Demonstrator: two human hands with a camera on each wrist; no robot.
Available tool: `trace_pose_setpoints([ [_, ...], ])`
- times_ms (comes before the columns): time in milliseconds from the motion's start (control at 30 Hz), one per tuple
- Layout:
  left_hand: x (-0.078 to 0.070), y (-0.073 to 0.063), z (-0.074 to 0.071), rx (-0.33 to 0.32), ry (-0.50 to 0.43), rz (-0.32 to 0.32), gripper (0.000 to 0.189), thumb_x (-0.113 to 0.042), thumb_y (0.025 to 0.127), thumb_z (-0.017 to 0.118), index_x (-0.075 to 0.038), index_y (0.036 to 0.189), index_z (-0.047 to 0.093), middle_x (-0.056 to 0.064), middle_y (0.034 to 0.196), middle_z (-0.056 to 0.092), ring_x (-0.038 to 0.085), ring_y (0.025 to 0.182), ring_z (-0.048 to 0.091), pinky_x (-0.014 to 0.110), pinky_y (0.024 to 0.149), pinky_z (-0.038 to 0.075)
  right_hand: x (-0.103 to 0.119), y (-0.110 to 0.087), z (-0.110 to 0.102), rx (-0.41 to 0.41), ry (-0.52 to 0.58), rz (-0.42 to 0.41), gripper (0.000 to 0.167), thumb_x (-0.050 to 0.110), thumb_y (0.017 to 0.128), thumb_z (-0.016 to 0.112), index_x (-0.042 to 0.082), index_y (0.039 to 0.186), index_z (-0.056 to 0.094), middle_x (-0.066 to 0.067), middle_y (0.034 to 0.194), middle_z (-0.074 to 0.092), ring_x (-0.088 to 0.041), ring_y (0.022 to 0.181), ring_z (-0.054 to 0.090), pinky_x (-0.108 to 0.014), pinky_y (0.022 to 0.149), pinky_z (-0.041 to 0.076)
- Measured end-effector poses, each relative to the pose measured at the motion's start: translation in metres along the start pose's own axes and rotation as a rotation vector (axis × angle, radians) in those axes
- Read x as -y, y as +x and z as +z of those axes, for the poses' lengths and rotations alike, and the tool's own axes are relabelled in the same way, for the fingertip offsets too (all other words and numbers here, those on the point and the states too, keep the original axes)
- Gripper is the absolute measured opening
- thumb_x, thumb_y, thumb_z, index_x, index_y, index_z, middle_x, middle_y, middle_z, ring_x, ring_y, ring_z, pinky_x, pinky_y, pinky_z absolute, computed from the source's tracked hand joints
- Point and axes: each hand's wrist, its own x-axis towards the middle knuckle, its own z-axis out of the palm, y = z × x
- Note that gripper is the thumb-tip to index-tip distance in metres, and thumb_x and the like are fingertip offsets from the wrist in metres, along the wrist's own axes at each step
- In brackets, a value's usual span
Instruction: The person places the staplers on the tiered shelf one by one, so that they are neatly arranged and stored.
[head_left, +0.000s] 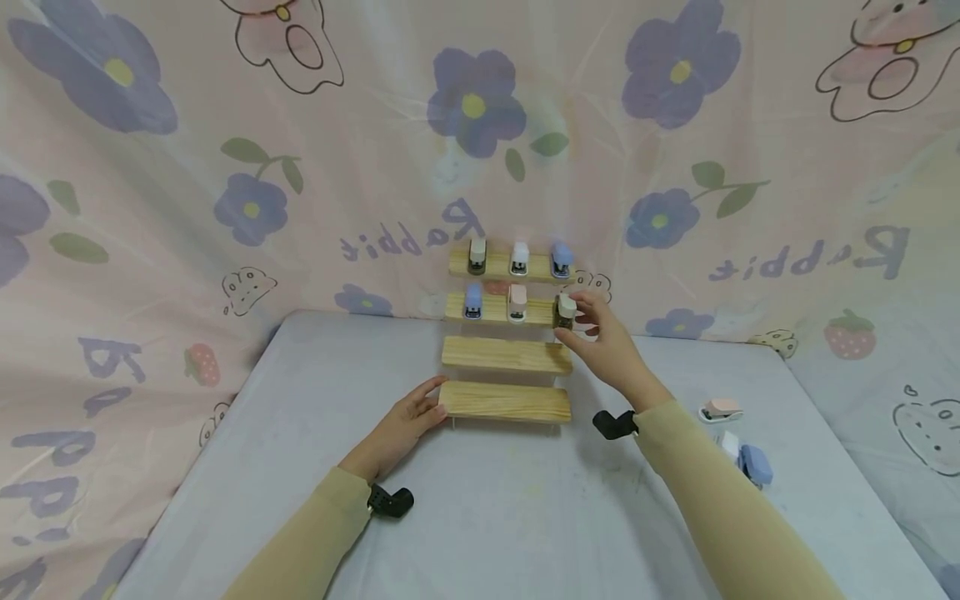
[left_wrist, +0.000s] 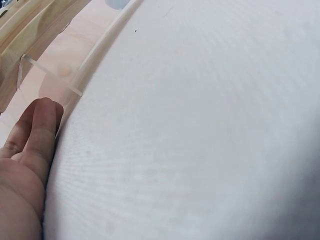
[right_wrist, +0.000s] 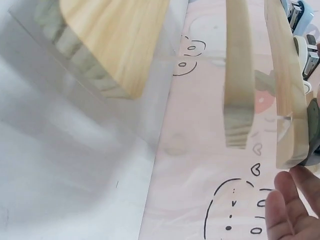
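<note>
A tiered stand with wooden shelves (head_left: 507, 356) stands on the table. At the right end of its second shelf from the top, my right hand (head_left: 611, 346) holds a dark green and white mini stapler (head_left: 566, 312) between thumb and fingers. A blue stapler (head_left: 472, 302) and a pink stapler (head_left: 517, 302) sit on that same shelf. On the top shelf are a green-and-white stapler (head_left: 477, 256), a white stapler (head_left: 519, 259) and a blue stapler (head_left: 561, 260). My left hand (head_left: 405, 425) rests against the left end of the lowest shelf, fingers mostly straight.
To the right on the white table (head_left: 480, 525) lie a pink stapler (head_left: 722, 409), a white stapler (head_left: 727, 445) and a blue stapler (head_left: 755, 465). A patterned curtain (head_left: 390, 167) hangs close behind the stand. Clear supports (right_wrist: 200, 58) join the shelves.
</note>
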Motion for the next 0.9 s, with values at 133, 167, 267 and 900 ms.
trace_pose_setpoints([
  [133, 0.001, 0.0, 0.0, 0.0, -0.007, -0.001, 0.067, -0.035, 0.095, 0.062, -0.028, 0.152, 0.029, 0.008, 0.137, 0.053, 0.02, 0.124, 0.051, 0.043, 0.108, 0.031, -0.001, 0.003, 0.0, 0.008, -0.012, -0.007, 0.071, 0.04, 0.092, 0.066, 0.02, 0.15, 0.03, -0.014, 0.145, 0.042, -0.031, 0.125, 0.044, -0.05, 0.098, 0.037],
  [167, 0.001, 0.0, 0.001, 0.001, -0.01, 0.0, 0.067, -0.034, 0.095, 0.062, -0.028, 0.152, 0.029, 0.008, 0.137, 0.052, 0.02, 0.124, 0.051, 0.043, 0.108, 0.032, -0.001, 0.004, 0.0, 0.012, -0.013, -0.007, 0.071, 0.04, 0.092, 0.066, 0.02, 0.15, 0.03, -0.014, 0.145, 0.041, -0.031, 0.125, 0.044, -0.05, 0.098, 0.037],
  [267, 0.001, -0.001, 0.001, 0.002, -0.016, 0.0, 0.066, -0.034, 0.095, 0.062, -0.029, 0.152, 0.03, 0.008, 0.138, 0.052, 0.02, 0.125, 0.051, 0.042, 0.108, 0.032, -0.003, 0.006, 0.0, 0.02, -0.01, -0.017, 0.071, 0.04, 0.092, 0.066, 0.02, 0.15, 0.029, -0.014, 0.145, 0.041, -0.031, 0.125, 0.043, -0.051, 0.098, 0.036],
  [900, 0.002, 0.001, 0.0, 0.009, -0.026, 0.015, 0.065, -0.033, 0.095, 0.062, -0.029, 0.152, 0.03, 0.008, 0.139, 0.051, 0.02, 0.125, 0.05, 0.041, 0.107, 0.034, -0.007, 0.011, 0.001, 0.0, 0.011, 0.013, 0.067, 0.041, 0.092, 0.066, 0.027, 0.148, 0.031, -0.012, 0.142, 0.045, -0.029, 0.121, 0.046, -0.047, 0.096, 0.038],
])
